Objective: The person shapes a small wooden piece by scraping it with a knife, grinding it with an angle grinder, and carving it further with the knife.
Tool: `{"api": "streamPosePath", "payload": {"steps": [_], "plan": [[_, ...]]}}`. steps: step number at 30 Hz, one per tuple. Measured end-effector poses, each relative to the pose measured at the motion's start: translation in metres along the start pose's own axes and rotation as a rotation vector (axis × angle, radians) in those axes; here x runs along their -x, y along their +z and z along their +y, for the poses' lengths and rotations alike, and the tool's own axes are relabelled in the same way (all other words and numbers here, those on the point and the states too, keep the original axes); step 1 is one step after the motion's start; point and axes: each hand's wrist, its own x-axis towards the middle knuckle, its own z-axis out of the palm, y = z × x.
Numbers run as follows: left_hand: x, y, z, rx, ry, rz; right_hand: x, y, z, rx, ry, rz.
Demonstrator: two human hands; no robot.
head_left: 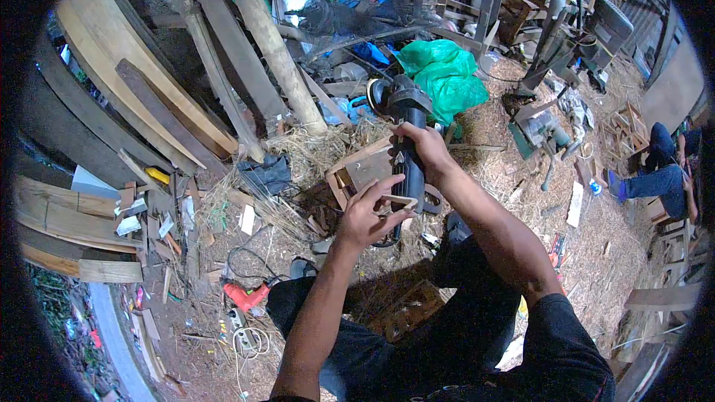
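A black angle grinder [408,123] with a round disc at its upper left is held upright in front of me. My right hand [424,150] is wrapped round its body. Lower down and to the left, my left hand [370,214] holds a small light wooden piece [400,200] between thumb and fingers, close to the grinder's lower end. Behind both hands stands a wooden box or frame [363,172] on the ground.
A green plastic bag [441,74] lies beyond the grinder. A red power tool [246,295] and a power strip [240,321] with cable lie at lower left. Planks [134,52] lean at left. A bench machine [542,130] stands right; another person [659,179] sits far right.
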Motion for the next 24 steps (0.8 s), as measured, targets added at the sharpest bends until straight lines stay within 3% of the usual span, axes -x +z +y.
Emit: {"api": "streamPosePath", "payload": {"steps": [5,8,12,15,16,17,19,20,24], "plan": [[-0.002,-0.001,0.006,0.078,0.008,0.033,-0.005,-0.004,0.006,0.102,-0.074,0.026],[0.001,0.012,-0.005,-0.214,-0.036,-0.126,-0.011,-0.005,0.021,0.283,-0.241,0.029],[0.002,0.009,-0.015,-0.239,0.097,-0.072,-0.026,-0.003,0.035,0.394,-0.262,0.050],[0.001,-0.004,-0.011,-0.091,-0.192,-0.049,-0.049,-0.013,0.042,0.359,-0.197,0.114],[-0.001,-0.006,-0.026,-0.033,-0.134,0.059,-0.043,-0.013,0.032,0.385,-0.131,0.135],[-0.002,-0.007,-0.041,0.019,-0.069,0.162,-0.043,-0.016,0.030,0.401,-0.217,0.135],[-0.008,-0.023,-0.044,0.482,-0.443,0.269,-0.052,-0.027,0.032,0.506,-0.395,0.184],[-0.009,-0.032,-0.044,0.508,-0.504,0.296,-0.054,-0.032,0.033,0.494,-0.388,0.177],[-0.012,-0.043,-0.071,0.345,-0.420,0.398,-0.014,-0.018,0.007,0.678,-0.509,0.185]]}}
